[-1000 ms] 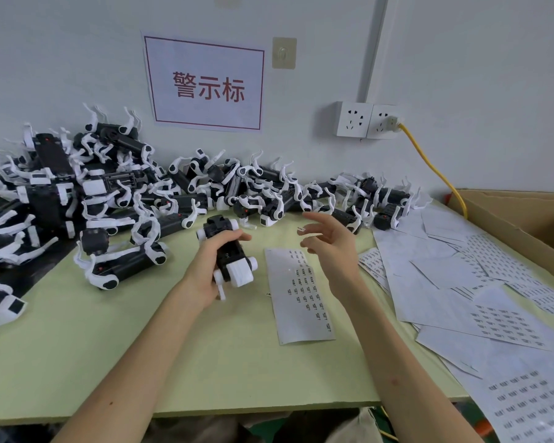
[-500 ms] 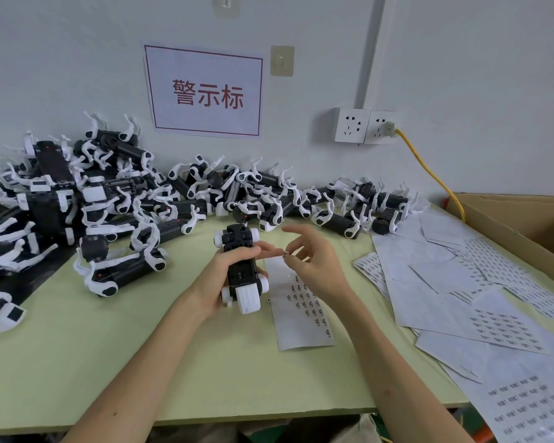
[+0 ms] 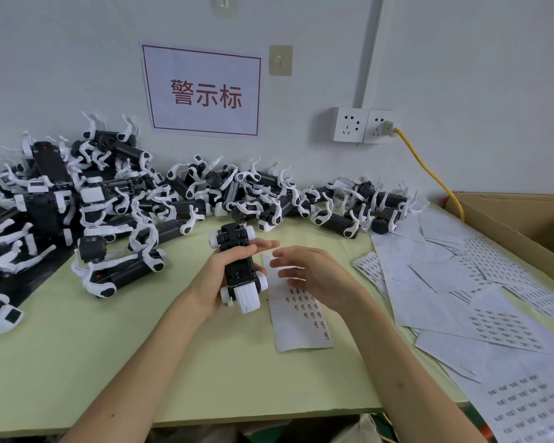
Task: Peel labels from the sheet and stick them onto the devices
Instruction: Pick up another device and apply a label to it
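Observation:
My left hand (image 3: 216, 276) grips a black-and-white robot-dog device (image 3: 239, 266) above the green table, its underside facing up and its white end toward me. My right hand (image 3: 312, 274) hovers just right of the device, over the top of the label sheet (image 3: 301, 318), its fingers blurred and loosely spread toward the device. Whether a label is on a fingertip cannot be told. The sheet lies flat on the table with rows of small printed labels.
A large pile of similar devices (image 3: 115, 199) runs along the wall from the left edge to the middle right. Loose label sheets (image 3: 480, 289) cover the table's right side. A cardboard box (image 3: 522, 219) stands at far right, with a yellow cable (image 3: 429, 174) from the wall sockets.
My left hand has turned the device and brought it right and closer, beside the sheet. My right hand moved down from mid-air to the device's right side.

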